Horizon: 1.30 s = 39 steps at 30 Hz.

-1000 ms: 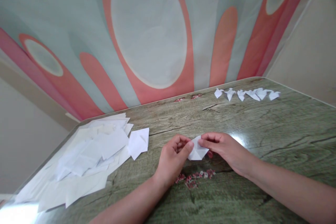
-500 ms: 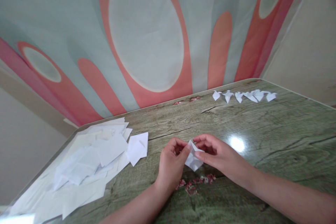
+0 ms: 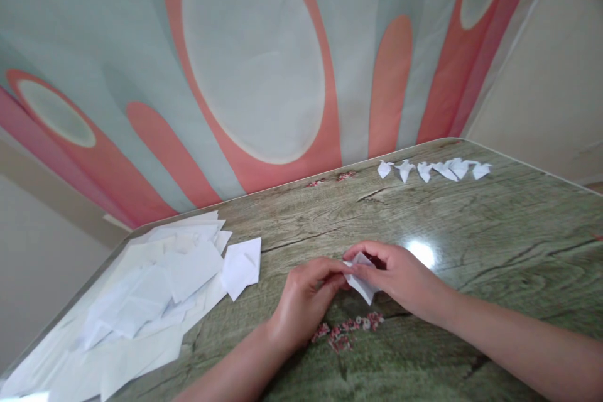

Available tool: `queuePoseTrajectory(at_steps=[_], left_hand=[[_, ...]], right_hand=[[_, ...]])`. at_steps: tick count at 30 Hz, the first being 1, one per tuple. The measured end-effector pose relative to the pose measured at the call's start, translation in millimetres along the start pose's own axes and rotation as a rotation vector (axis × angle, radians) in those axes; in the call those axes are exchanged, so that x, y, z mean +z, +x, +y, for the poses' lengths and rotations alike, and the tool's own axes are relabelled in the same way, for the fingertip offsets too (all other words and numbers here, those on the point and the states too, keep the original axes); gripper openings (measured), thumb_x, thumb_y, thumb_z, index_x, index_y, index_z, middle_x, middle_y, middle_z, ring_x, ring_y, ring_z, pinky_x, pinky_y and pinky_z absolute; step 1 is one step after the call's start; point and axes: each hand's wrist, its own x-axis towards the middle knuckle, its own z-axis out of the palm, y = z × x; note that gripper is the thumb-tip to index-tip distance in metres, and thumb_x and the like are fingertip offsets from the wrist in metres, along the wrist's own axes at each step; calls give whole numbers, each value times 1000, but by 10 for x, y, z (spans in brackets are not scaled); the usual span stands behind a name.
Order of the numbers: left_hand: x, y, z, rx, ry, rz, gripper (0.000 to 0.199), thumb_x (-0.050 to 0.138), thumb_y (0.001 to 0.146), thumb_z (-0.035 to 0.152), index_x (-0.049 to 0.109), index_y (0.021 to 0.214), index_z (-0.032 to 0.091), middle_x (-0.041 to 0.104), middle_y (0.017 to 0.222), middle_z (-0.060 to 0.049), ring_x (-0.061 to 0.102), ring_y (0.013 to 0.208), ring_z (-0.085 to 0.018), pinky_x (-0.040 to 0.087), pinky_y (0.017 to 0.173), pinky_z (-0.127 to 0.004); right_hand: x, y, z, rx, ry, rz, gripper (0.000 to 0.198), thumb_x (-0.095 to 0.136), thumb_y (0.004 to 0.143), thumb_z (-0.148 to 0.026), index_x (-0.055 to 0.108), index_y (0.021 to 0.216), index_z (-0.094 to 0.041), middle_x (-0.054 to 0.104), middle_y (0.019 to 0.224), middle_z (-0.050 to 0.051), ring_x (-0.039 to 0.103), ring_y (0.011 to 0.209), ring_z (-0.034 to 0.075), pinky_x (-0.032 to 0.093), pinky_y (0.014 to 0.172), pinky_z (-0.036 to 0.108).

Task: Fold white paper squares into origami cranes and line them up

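Note:
A small folded piece of white paper (image 3: 363, 287) is held just above the table in front of me, tilted, with a pointed lower end. My right hand (image 3: 384, 270) pinches it from the right, thumb in front and fingers behind. From the left, my left hand (image 3: 311, 292) grips its left edge between thumb and fingers. The fingers hide part of the upper folds. Several small folded paper birds (image 3: 424, 171) stand in a row along the far right of the table.
A wide heap of white paper sheets (image 3: 198, 267) covers the left of the wood-grain table (image 3: 301, 226). Beside it lie loose square papers (image 3: 241, 267). A patterned wall covering (image 3: 254, 75) rises behind the table's far edge.
The folded paper has turned and shifted slightly right. My left hand has rolled over, its fingers now reaching across to the paper's left edge. The view has shifted a little.

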Motion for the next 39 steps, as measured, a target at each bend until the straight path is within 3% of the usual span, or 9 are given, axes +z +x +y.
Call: queuePoseTrajectory(at_steps=[2, 7, 12, 15, 21, 24, 28, 33, 39], left_hand=[[-5, -3, -11, -15, 40, -15, 13, 61, 86, 27, 69, 95, 23, 71, 92, -2, 66, 88, -17, 48, 83, -27], [11, 9, -16, -78, -163, -9, 21, 65, 83, 30, 63, 101, 19, 71, 96, -5, 67, 90, -19, 51, 84, -30], [-30, 48, 19, -252, -374, -29, 29, 60, 85, 37, 51, 103, 16, 71, 76, -5, 69, 69, -18, 55, 69, -32], [-46, 55, 36, -370, -414, -104, 31, 61, 84, 37, 49, 102, 15, 71, 73, -6, 71, 69, -21, 55, 66, -31], [-1, 38, 22, -479, -427, -186, 25, 63, 82, 33, 52, 96, 14, 72, 84, -10, 72, 75, -22, 54, 63, -28], [4, 46, 8, -510, -538, -96, 21, 62, 83, 31, 51, 88, 14, 72, 83, -10, 72, 73, -21, 55, 63, -28], [-52, 63, 10, -558, -774, 4, 16, 58, 87, 27, 53, 92, 12, 72, 96, -15, 72, 77, -20, 56, 69, -28], [-86, 54, 6, -598, -984, 10, 12, 59, 87, 20, 57, 95, 11, 71, 98, -15, 71, 88, -22, 56, 71, -28], [-53, 24, -22, -581, -931, -84, 14, 63, 84, 21, 63, 89, 8, 71, 86, -11, 69, 71, -15, 53, 59, -22]], right_hand=[[0, 3, 1, -5, -25, 7, 19, 56, 86, -30, 65, 101, -22, 66, 80, -1, 57, 71, 15, 42, 62, 25], [0, 7, 13, -84, -74, 7, 17, 55, 87, -22, 66, 100, -23, 68, 84, -2, 60, 76, 14, 44, 67, 25], [17, 5, 83, -381, -232, 56, 26, 51, 89, -10, 67, 104, -25, 68, 100, -1, 60, 95, 14, 44, 85, 28], [39, 4, 128, -546, -341, 69, 26, 50, 91, -12, 64, 110, -24, 67, 101, 1, 58, 97, 15, 45, 86, 31], [56, -19, 123, -680, -499, 57, 29, 48, 93, -16, 59, 117, -27, 66, 104, 2, 57, 99, 18, 46, 88, 37], [24, -37, 78, -647, -488, 231, 32, 53, 91, -17, 55, 122, -25, 59, 117, 6, 52, 111, 20, 42, 96, 39], [-25, -43, 49, -568, -394, 475, 16, 58, 87, -23, 60, 103, -23, 57, 112, 6, 53, 108, 20, 43, 96, 37], [14, -47, 88, -421, -284, 352, 21, 58, 87, -25, 55, 108, -27, 63, 96, 2, 60, 87, 17, 50, 80, 30], [30, -53, 154, -548, -369, 119, 20, 50, 92, -25, 62, 108, -29, 66, 98, 3, 62, 93, 18, 49, 81, 31]])
